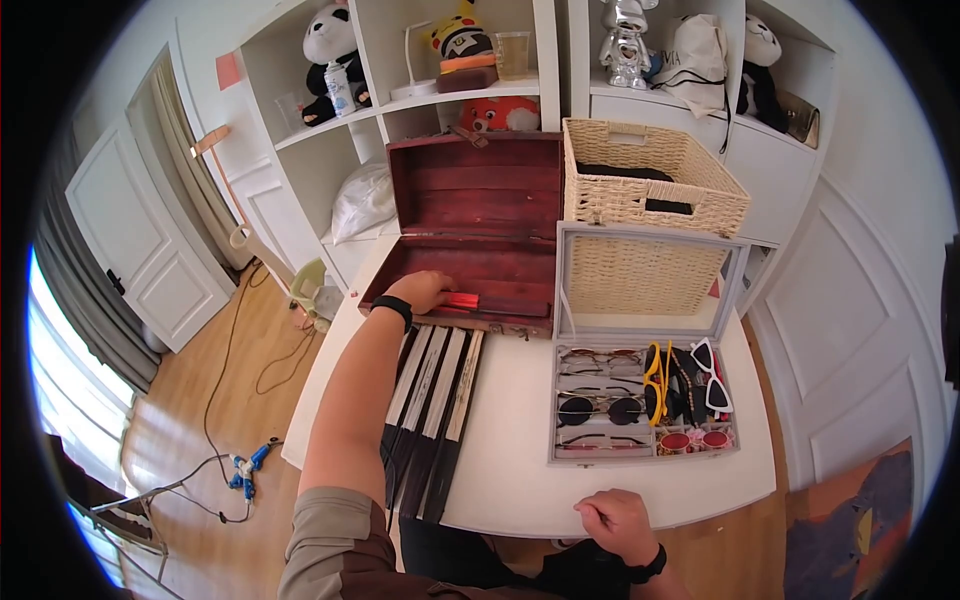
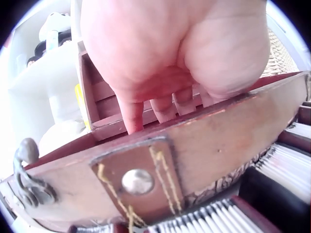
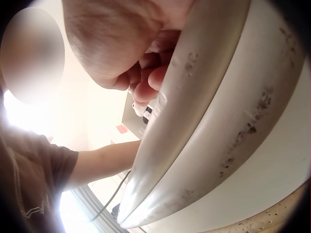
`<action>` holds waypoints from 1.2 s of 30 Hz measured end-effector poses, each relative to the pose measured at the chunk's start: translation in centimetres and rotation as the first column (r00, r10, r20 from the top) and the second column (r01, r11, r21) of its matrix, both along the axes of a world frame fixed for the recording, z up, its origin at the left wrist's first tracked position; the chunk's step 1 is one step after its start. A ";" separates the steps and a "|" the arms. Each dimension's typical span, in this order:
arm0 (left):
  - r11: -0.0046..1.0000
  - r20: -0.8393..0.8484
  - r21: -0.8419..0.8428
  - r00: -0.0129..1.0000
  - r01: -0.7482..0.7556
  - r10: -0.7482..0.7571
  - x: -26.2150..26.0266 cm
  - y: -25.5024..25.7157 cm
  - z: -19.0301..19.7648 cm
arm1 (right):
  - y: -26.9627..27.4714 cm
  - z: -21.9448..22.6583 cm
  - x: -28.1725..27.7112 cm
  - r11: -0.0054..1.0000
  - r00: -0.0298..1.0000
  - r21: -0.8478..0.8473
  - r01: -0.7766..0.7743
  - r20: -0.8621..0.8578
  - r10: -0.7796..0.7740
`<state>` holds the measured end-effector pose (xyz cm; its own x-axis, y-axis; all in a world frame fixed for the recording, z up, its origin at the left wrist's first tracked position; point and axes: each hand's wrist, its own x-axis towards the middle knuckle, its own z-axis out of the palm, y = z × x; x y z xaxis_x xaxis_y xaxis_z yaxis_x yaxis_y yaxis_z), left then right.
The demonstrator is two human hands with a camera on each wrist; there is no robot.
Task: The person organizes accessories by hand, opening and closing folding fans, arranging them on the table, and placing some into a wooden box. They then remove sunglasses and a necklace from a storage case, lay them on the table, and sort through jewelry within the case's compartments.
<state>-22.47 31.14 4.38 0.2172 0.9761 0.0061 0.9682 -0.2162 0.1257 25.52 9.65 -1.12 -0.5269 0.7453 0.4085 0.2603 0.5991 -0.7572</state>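
Note:
My left hand (image 1: 425,291) reaches into the opened dark red wooden chest (image 1: 475,185), beside a bright red object (image 1: 461,300) on its floor. In the left wrist view, the fingers of the hand (image 2: 170,63) point down behind the chest's front wall (image 2: 218,133); their tips are hidden, so a grip on the red object cannot be made out. Loosely curled and holding nothing, my right hand (image 1: 617,522) is at the front edge of the white table (image 1: 520,400). The right wrist view shows this hand (image 3: 131,53) beside the table edge (image 3: 194,107).
Several dark albums (image 1: 410,440) with white page edges lie before the chest. An opened grey case (image 1: 556,400) of glasses is on the right, with a wicker basket (image 1: 650,215) behind it. White shelves (image 1: 590,100) with plush toys stand at the back.

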 end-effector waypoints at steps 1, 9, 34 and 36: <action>1.000 -0.019 -0.014 1.000 -0.009 0.009 0.1 0.0 0.0 | 0.0 0.0 0.0 1.000 1.000 0.004 0.000 0.002 0.000; 0.991 -0.056 -0.120 0.997 -0.056 0.049 0.9 0.3 0.5 | -0.1 0.2 0.0 1.000 1.000 -0.008 -0.002 -0.009 0.002; 0.993 -0.078 0.035 0.990 -0.116 0.118 -0.9 -0.6 0.5 | 0.1 -0.1 -0.1 1.000 1.000 -0.003 -0.003 -0.019 0.003; 0.996 -0.021 0.018 0.996 -0.086 0.087 -1.2 -0.2 0.7 | 0.1 -0.1 -0.1 1.000 1.000 -0.006 -0.001 -0.011 0.001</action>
